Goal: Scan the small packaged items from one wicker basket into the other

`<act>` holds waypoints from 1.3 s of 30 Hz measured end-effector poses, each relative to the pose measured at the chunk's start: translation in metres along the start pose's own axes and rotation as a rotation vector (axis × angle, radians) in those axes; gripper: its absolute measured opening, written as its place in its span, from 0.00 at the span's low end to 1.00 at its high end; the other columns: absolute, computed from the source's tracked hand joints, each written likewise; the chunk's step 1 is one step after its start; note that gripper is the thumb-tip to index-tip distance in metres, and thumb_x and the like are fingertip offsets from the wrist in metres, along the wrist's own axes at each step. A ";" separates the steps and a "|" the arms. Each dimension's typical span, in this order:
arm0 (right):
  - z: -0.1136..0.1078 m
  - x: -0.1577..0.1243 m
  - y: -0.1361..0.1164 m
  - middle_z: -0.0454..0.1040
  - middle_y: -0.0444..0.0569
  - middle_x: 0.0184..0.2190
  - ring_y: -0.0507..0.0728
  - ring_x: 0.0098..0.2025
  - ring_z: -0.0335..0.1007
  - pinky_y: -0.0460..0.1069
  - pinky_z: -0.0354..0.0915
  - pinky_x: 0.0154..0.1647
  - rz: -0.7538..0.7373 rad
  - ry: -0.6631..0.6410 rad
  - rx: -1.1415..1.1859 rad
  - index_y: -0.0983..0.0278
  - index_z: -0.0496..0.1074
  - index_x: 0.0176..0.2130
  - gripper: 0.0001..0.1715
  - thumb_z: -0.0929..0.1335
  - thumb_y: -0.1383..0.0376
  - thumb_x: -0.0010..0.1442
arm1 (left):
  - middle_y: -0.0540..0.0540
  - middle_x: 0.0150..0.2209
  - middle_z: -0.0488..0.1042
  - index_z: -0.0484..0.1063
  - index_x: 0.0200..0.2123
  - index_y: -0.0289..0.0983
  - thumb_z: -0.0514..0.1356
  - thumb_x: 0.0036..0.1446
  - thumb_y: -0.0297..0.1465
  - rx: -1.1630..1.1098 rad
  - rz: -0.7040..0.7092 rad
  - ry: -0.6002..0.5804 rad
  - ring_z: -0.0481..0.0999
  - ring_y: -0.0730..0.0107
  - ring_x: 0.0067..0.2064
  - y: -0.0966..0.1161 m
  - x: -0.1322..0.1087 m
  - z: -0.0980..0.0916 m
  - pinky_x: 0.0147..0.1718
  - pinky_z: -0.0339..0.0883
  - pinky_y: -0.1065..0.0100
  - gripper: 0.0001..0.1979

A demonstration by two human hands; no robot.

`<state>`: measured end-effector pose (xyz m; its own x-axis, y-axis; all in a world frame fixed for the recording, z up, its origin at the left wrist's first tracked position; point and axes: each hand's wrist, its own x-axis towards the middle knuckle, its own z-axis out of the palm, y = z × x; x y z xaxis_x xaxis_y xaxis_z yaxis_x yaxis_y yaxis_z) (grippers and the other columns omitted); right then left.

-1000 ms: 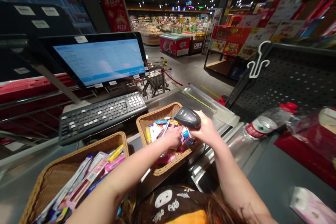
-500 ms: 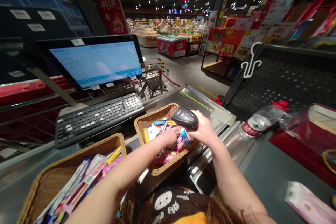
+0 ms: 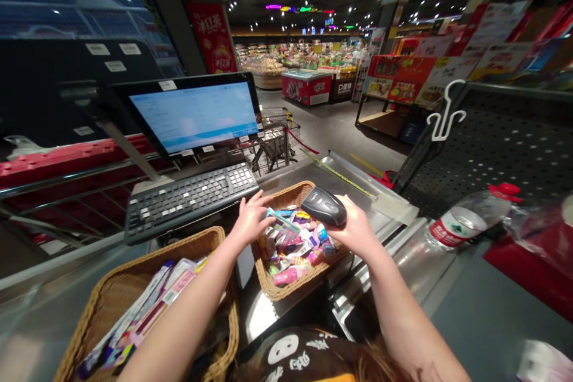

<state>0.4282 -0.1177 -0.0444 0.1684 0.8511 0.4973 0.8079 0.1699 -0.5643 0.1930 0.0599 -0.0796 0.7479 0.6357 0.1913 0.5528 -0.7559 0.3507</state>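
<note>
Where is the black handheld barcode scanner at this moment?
In the head view, the black handheld barcode scanner is in the person's right hand, over the small wicker basket, right of the black keyboard.

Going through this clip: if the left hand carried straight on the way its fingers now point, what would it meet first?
Likely the back rim of the wicker basket, just ahead of the left hand. The keyboard sits just left of that line, though depth is hard to judge here.

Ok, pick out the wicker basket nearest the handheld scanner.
The far wicker basket, under the handheld barcode scanner, full of small bright packets; the other wicker basket, at lower left, holds long flat packs.
</note>
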 end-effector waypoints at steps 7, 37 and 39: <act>0.014 0.008 -0.010 0.75 0.55 0.50 0.66 0.55 0.70 0.69 0.52 0.64 -0.089 -0.002 0.000 0.61 0.70 0.51 0.27 0.71 0.64 0.49 | 0.44 0.61 0.67 0.74 0.25 0.40 0.55 0.60 0.40 -0.119 -0.186 0.440 0.51 0.44 0.68 -0.007 -0.043 -0.035 0.59 0.41 0.28 0.16; 0.065 0.023 -0.092 0.74 0.53 0.48 0.69 0.58 0.63 0.69 0.50 0.64 -0.326 -0.203 0.053 0.61 0.72 0.45 0.25 0.68 0.70 0.44 | 0.42 0.60 0.69 0.71 0.23 0.38 0.55 0.60 0.40 -0.230 -0.363 0.928 0.59 0.53 0.66 -0.023 -0.103 -0.064 0.64 0.53 0.51 0.17; 0.066 0.024 -0.092 0.74 0.54 0.48 0.69 0.58 0.64 0.69 0.51 0.63 -0.329 -0.200 0.051 0.61 0.72 0.45 0.25 0.68 0.70 0.44 | 0.42 0.60 0.69 0.69 0.21 0.38 0.55 0.60 0.40 -0.233 -0.358 0.926 0.59 0.53 0.66 -0.024 -0.102 -0.065 0.64 0.53 0.51 0.18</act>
<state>0.3210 -0.0803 -0.0239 -0.2127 0.8263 0.5216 0.7702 0.4702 -0.4309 0.0795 0.0236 -0.0481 -0.0805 0.7647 0.6394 0.5289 -0.5109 0.6777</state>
